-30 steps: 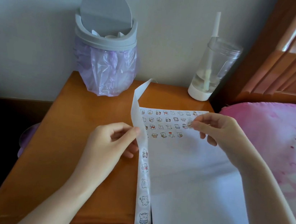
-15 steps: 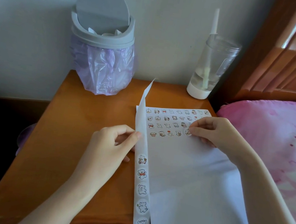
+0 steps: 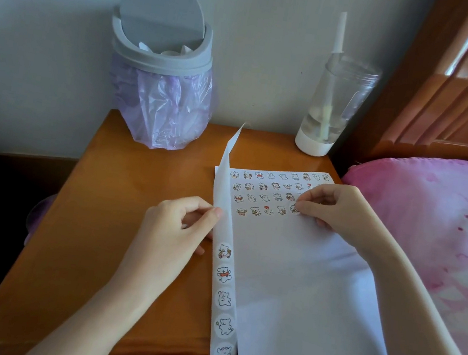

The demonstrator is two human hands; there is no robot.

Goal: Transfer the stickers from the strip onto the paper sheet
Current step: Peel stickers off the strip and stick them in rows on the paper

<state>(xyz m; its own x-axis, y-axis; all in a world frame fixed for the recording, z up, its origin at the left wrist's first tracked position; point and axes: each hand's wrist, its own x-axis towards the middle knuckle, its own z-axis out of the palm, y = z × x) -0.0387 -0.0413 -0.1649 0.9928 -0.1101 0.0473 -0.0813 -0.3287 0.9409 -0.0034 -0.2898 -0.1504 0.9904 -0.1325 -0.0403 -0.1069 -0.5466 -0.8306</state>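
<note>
Head view. The strip (image 3: pixel 224 298) is shown running from the lower centre of the frame to a bare, raised end at upper centre. Five round stickers (image 3: pixel 224 274) are carried on its lower part. At centre frame it is pinched between the thumb and fingers of the left hand (image 3: pixel 178 229). The paper sheet (image 3: pixel 303 276) is laid just right of the strip, across the wooden table (image 3: pixel 135 194) and onto the pink bed cover (image 3: pixel 429 218) at right. Four rows of small stickers (image 3: pixel 263 193) are seen near its top edge. The last sticker (image 3: pixel 294 208) of the fourth row is pinched against the sheet by the curled thumb and forefinger of the right hand (image 3: pixel 338 212). A lidded bin (image 3: pixel 159 78) is placed at upper left and a clear cup (image 3: pixel 334 107) with a straw at upper right.
</note>
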